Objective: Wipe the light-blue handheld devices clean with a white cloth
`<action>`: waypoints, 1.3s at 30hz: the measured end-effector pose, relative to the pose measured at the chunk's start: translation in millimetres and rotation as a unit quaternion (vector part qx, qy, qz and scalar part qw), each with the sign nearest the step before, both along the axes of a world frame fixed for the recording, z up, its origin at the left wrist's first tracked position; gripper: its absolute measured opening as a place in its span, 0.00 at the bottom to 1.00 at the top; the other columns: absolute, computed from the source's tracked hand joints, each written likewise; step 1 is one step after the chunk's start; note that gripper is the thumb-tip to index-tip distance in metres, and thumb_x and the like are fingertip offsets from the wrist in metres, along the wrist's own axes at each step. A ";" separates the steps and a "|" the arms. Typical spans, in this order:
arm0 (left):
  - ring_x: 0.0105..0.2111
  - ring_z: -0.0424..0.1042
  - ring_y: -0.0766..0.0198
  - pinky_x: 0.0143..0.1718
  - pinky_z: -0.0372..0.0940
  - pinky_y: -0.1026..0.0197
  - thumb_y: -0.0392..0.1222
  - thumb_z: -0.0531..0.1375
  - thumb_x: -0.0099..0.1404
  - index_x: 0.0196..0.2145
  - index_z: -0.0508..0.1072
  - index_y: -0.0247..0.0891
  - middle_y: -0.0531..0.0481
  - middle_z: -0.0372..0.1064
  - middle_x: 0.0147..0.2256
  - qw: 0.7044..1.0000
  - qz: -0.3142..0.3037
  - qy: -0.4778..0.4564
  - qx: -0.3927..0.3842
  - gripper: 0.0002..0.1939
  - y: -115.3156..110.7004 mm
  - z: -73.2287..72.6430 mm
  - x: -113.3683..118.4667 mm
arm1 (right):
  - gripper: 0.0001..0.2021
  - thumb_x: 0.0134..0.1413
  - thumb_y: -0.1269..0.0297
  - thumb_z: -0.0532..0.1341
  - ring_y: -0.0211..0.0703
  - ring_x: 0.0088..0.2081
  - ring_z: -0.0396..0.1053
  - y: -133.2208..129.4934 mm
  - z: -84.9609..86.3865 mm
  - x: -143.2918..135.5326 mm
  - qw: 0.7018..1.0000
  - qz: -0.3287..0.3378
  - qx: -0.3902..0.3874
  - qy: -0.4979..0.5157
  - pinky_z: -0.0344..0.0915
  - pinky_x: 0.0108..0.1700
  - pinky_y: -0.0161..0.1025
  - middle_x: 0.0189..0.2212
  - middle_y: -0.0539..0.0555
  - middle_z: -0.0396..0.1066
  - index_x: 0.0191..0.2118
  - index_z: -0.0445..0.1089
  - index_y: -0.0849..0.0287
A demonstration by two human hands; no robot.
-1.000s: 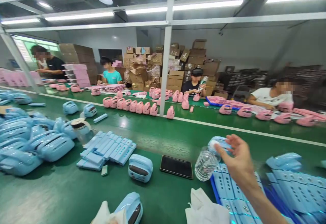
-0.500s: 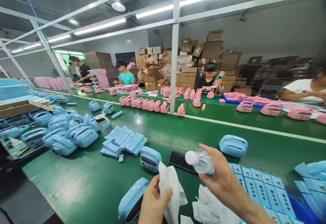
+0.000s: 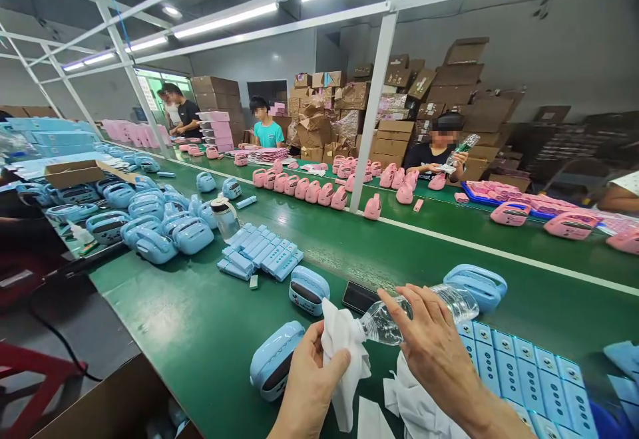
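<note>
My right hand [image 3: 429,349] grips a clear plastic water bottle [image 3: 449,302] and tilts it, neck down to the left. The bottle's mouth presses into a white cloth [image 3: 344,352] that my left hand [image 3: 309,386] holds up bunched. Both hands hover over the green belt [image 3: 210,332] at its near edge. A light blue device [image 3: 269,359] lies just left of my left hand, another [image 3: 309,289] a little farther back. A black phone [image 3: 360,297] lies flat behind the cloth. More white cloths [image 3: 414,412] lie under my right wrist.
A blue tray of light blue panels [image 3: 529,372] sits at right, with a blue device [image 3: 476,285] behind it. Stacked blue panels [image 3: 262,256] and several blue devices [image 3: 164,233] lie left. Pink devices [image 3: 309,189] line the far belt, where other people sit. A cardboard box [image 3: 120,406] stands below.
My right hand picked the bottle up off the belt, brought it toward me and tipped its mouth into the cloth, which my left hand raised. The view swung left.
</note>
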State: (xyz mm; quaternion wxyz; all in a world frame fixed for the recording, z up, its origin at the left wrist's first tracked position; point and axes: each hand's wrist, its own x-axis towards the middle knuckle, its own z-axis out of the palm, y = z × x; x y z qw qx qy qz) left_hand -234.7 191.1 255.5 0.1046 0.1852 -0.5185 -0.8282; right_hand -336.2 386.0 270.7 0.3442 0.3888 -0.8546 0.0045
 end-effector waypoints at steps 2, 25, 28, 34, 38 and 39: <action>0.55 0.78 0.41 0.60 0.68 0.45 0.44 0.74 0.53 0.54 0.75 0.33 0.33 0.80 0.55 1.000 -0.012 0.008 0.002 0.32 -0.8 0.1 0.3 | 0.40 0.51 0.93 0.55 0.69 0.62 0.60 -0.3 0.5 1.6 1.000 0.005 -0.007 -0.009 0.66 0.63 0.72 0.59 0.69 0.62 0.69 0.59 0.60; 0.50 0.81 0.41 0.53 0.74 0.46 0.55 0.80 0.47 0.51 0.76 0.37 0.37 0.83 0.48 0.998 -0.056 -0.037 -0.002 0.38 0.2 -27.5 -1.2 | 0.36 0.48 0.45 0.71 0.56 0.49 0.76 46.6 -11.2 -13.2 0.759 -0.154 -0.511 -0.371 0.72 0.52 0.52 0.50 0.58 0.77 0.60 0.65 0.57; 0.49 0.81 0.42 0.53 0.74 0.47 0.55 0.80 0.47 0.51 0.76 0.37 0.37 0.83 0.48 0.996 -0.072 -0.046 -0.001 0.38 3.0 -31.3 0.6 | 0.37 0.49 0.44 0.71 0.57 0.49 0.77 43.6 -23.7 -18.3 0.748 -0.154 -0.525 -0.375 0.72 0.54 0.54 0.50 0.59 0.77 0.61 0.66 0.58; 0.45 0.81 0.49 0.48 0.73 0.56 0.53 0.79 0.51 0.48 0.79 0.36 0.39 0.84 0.44 0.996 -0.083 0.010 -0.003 0.31 9.2 -36.2 15.5 | 0.46 0.45 0.40 0.72 0.67 0.63 0.67 41.9 -23.4 5.9 0.766 -0.158 -0.524 -0.336 0.61 0.66 0.64 0.62 0.65 0.69 0.66 0.62 0.59; 0.38 0.80 0.56 0.43 0.72 0.60 0.52 0.78 0.50 0.43 0.79 0.37 0.43 0.84 0.38 0.997 -0.064 0.043 0.020 0.27 30.5 -42.6 30.8 | 0.45 0.48 0.36 0.70 0.72 0.62 0.68 36.5 -37.2 61.8 0.788 -0.208 -0.521 -0.254 0.64 0.63 0.70 0.67 0.61 0.66 0.69 0.63 0.47; 0.37 0.80 0.56 0.41 0.72 0.60 0.51 0.77 0.51 0.44 0.78 0.38 0.44 0.84 0.37 0.997 -0.069 0.035 0.012 0.25 37.8 -45.2 33.6 | 0.44 0.48 0.36 0.70 0.70 0.59 0.73 32.2 -43.4 74.8 0.783 -0.153 -0.504 -0.331 0.70 0.60 0.66 0.64 0.60 0.70 0.68 0.63 0.46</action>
